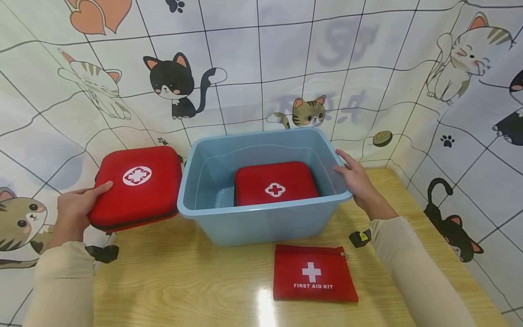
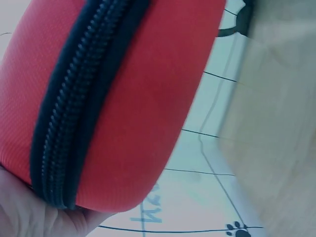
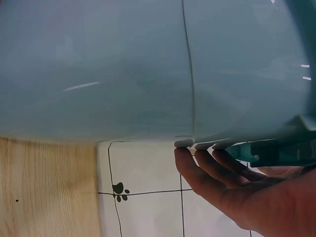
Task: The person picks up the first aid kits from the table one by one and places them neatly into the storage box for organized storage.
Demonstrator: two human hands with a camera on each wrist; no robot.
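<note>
My left hand (image 1: 73, 211) grips a red zippered first aid case (image 1: 135, 188) by its left side, thumb on top. The case, with a white round emblem, is held tilted at the left end of a light blue plastic bin (image 1: 261, 227). In the left wrist view its black zipper (image 2: 79, 98) runs along the edge. At the bin's right end my right hand (image 1: 361, 186) holds the rim; in the right wrist view its fingertips (image 3: 185, 155) touch the outer wall. Inside the bin lies another red first aid case (image 1: 253, 181), toward the right.
A flat red first aid pouch (image 1: 314, 277) with a white cross lies on the wooden table (image 1: 184, 281) in front of the bin. Behind and at both sides hangs a white cat-patterned cloth (image 1: 245, 59).
</note>
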